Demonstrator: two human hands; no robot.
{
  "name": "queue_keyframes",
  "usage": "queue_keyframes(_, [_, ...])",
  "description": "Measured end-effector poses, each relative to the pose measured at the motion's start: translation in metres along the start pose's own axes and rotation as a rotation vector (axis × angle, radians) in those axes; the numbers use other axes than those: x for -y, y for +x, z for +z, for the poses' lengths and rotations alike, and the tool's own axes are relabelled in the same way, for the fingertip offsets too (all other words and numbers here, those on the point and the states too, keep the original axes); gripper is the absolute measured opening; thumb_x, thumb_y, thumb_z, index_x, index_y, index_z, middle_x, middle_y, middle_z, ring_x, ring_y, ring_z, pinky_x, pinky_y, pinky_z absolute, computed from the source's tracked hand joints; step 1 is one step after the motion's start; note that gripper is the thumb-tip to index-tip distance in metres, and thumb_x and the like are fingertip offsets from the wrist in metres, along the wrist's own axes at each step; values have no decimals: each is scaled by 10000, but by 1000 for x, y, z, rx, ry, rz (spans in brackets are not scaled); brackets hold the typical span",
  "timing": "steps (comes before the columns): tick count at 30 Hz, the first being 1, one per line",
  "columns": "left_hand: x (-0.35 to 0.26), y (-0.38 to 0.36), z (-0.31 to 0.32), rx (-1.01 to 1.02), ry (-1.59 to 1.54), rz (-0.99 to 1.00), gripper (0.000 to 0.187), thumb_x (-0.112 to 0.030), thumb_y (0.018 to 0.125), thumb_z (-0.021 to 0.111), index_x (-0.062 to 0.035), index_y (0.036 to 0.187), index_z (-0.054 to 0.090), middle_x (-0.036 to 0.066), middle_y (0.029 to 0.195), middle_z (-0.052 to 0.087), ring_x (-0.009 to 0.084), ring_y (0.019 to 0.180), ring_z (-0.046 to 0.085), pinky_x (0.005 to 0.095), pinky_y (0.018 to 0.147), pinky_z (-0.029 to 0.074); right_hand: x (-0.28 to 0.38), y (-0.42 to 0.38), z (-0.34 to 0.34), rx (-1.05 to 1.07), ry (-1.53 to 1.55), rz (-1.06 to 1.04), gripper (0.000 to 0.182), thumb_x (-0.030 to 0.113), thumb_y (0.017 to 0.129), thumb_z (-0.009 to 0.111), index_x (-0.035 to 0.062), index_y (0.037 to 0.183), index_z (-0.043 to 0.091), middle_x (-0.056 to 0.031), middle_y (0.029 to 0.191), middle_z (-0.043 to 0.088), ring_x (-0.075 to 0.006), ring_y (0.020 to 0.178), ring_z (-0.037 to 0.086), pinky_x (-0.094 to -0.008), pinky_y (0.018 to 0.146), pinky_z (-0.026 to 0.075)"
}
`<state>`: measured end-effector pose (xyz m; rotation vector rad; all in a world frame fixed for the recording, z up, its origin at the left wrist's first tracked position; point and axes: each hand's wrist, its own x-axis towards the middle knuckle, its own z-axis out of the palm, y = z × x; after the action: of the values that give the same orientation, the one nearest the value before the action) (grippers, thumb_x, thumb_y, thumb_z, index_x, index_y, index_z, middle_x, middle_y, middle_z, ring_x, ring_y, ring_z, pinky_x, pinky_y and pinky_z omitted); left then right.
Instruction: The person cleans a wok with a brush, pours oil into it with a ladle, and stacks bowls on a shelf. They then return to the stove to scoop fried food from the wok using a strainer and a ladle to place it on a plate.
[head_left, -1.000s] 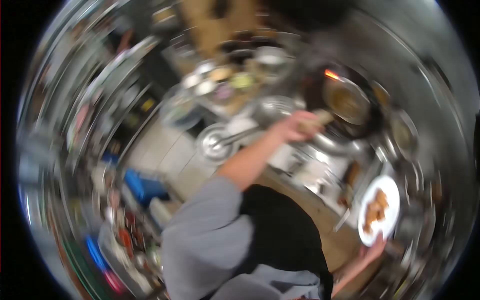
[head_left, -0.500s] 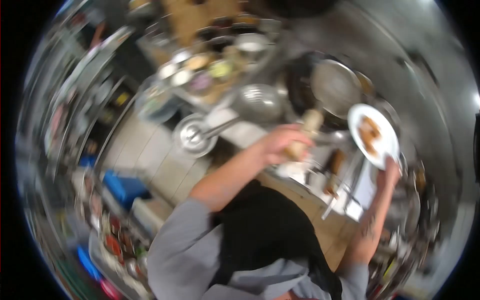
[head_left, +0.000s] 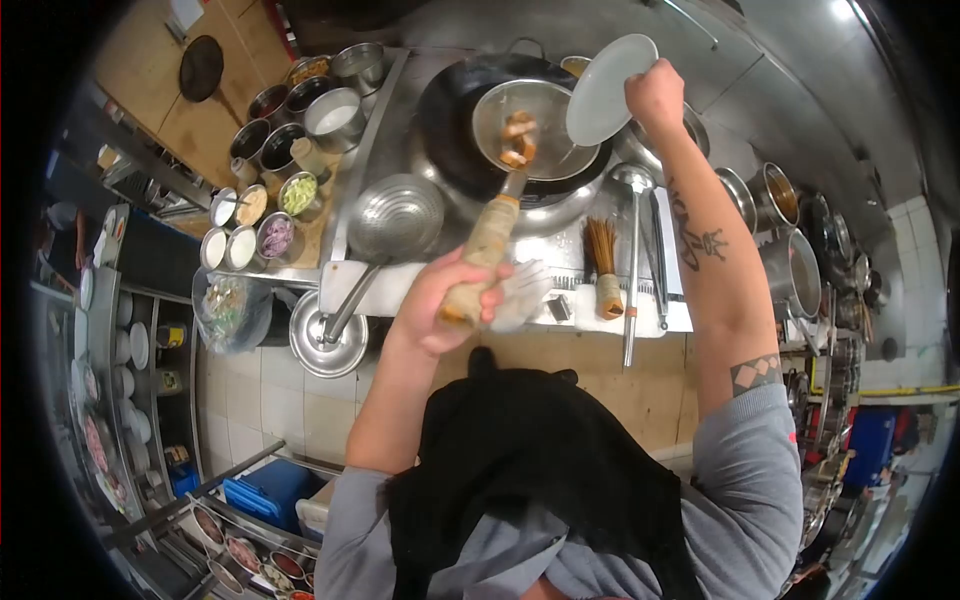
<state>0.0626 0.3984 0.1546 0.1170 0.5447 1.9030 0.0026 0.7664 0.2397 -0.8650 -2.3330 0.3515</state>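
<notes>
The tattooed right forearm [head_left: 715, 235] is stretched toward 11 o'clock, its wrist bent slightly and the right hand [head_left: 655, 95] held high at 1 o'clock, fingers curled. The left forearm [head_left: 385, 410] is angled toward 1 o'clock, the left hand [head_left: 432, 297] clenched near mid-view.

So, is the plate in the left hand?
No, the right hand holds the plate by its edge, while the left hand grips the wrapped handle.
</notes>
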Motion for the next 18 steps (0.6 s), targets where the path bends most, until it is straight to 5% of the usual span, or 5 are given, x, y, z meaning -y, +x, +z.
queue_keyframes(3, [-5, 16, -24, 39, -81, -23, 546, -51, 850, 480, 64, 1347, 285, 148, 1032, 504, 135, 706, 505, 247, 568, 504, -55, -15, -6, -148, 24, -3, 354, 118, 756, 577, -122, 1015, 548, -306, 970, 632, -415, 910, 637, -441, 798, 508])
queue_keyframes(5, [-9, 34, -37, 32, -55, -13, 478, -50, 838, 511, 34, 1284, 362, 139, 1001, 539, 155, 703, 539, 270, 575, 506, -90, -46, -28, -44, 403, 220, 362, 93, 767, 561, -116, 1062, 555, -237, 926, 653, -320, 829, 657, -393, 729, 514])
queue_keyframes(9, [-18, 71, -67, 20, -62, -65, 469, -47, 833, 524, 23, 1271, 373, 140, 996, 557, 162, 722, 556, 283, 596, 510, -175, -139, -64, -170, 862, 474, 304, 36, 810, 526, -94, 1081, 571, -94, 915, 644, -168, 752, 608, -295, 639, 482])
queue_keyframes(18, [-28, 84, -92, -59, -97, -124, 470, -171, 918, 496, 49, 1312, 364, 190, 1079, 567, 172, 705, 559, 236, 559, 540, -332, -434, -226, -669, 887, 946, 403, 19, 851, 510, -98, 1236, 489, -182, 1133, 599, -286, 985, 622, -389, 836, 519])
